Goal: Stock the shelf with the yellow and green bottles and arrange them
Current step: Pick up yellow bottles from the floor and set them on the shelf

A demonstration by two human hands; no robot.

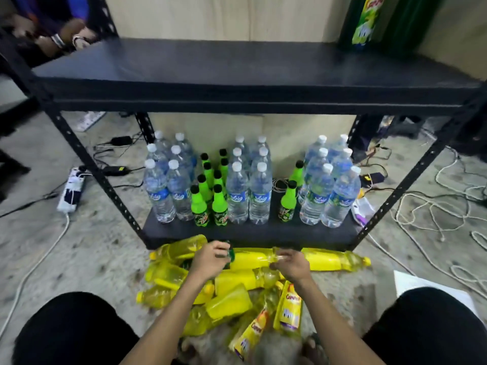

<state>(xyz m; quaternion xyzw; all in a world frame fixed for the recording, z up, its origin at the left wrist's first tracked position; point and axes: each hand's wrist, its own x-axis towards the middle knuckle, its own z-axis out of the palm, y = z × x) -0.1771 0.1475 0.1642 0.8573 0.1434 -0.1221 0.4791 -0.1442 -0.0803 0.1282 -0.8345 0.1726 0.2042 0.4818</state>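
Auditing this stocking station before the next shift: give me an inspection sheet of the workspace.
Surface: black lower shelf part-filled; upper shelf nearly bare.
Job's things: yellow bottles piled on floor; small green bottles upright on lower shelf; large green bottle on upper shelf.
Clutter: water bottles on lower shelf; white sheet on floor.
Hands: left hand grips dark green object; right hand pinches the neck of one yellow bottle.
Cables: power strip, black adapter, white cord across floor.
Surroundings: another person's hands, upper left.
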